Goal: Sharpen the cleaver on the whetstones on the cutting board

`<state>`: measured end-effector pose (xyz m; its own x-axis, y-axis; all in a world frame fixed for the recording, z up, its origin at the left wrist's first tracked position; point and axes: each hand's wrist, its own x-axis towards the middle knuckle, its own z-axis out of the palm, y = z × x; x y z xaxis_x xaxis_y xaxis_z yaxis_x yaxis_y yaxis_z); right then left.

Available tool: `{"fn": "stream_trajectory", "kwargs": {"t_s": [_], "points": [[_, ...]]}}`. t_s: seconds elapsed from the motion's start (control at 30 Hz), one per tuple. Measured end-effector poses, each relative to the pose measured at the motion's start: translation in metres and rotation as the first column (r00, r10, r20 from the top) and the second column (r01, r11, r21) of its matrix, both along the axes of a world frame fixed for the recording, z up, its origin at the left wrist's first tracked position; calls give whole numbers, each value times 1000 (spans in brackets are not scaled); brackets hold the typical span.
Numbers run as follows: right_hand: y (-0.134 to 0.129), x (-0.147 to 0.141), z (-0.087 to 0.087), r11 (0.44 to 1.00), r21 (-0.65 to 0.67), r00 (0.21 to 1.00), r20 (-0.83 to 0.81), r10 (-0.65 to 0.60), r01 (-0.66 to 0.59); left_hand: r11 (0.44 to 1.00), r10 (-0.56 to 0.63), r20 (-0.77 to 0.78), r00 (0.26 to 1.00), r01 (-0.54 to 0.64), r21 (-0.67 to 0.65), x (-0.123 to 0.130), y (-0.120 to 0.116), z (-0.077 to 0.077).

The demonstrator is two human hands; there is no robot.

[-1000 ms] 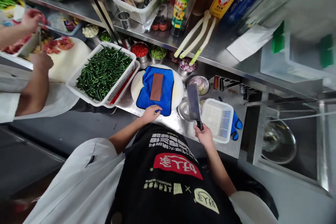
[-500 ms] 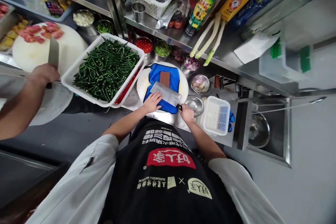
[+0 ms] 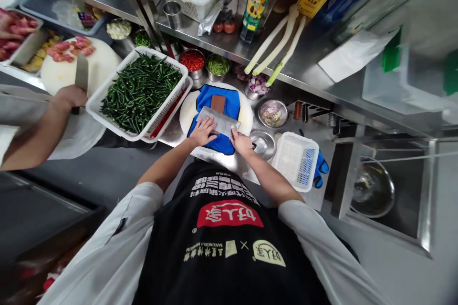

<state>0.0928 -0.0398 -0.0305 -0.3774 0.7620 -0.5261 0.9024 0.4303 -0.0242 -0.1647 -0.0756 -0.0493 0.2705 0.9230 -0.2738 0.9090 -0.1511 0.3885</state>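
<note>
Cleaver lies across block; left hand fingers spread on blade, right hand pinching its heel. Stroking likely needs steady angle.

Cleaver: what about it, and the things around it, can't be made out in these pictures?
All in the head view:
- Handle: mostly covered by the right hand.
- Brick: partly hidden under the blade.
- Co-worker's hand: cut off by the left edge.
- Bottle: top cut off by the upper edge.

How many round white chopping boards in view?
2. Middle board, under the blue cloth; left board, with pink chunks on it. No others visible.
</note>
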Motion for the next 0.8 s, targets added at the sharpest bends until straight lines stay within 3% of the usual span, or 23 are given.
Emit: {"fn": "stream_trajectory", "kwargs": {"t_s": [0.17,0.37,0.57,0.8], "points": [[6,3,-5,991,72,993,-28,111,-109,999,43,-53,998,-43,-3,7,-2,3],[15,-3,-5,998,21,995,-70,66,-65,1000,22,-109,994,-24,-18,3,-1,9],[55,-12,0,997,-16,994,-77,74,-75,1000,5,-87,996,-6,-19,-9,36,7],[83,-31,3,997,68,999,12,-35,34,999,-21,-28,999,20,-32,-18,76,5]]}}
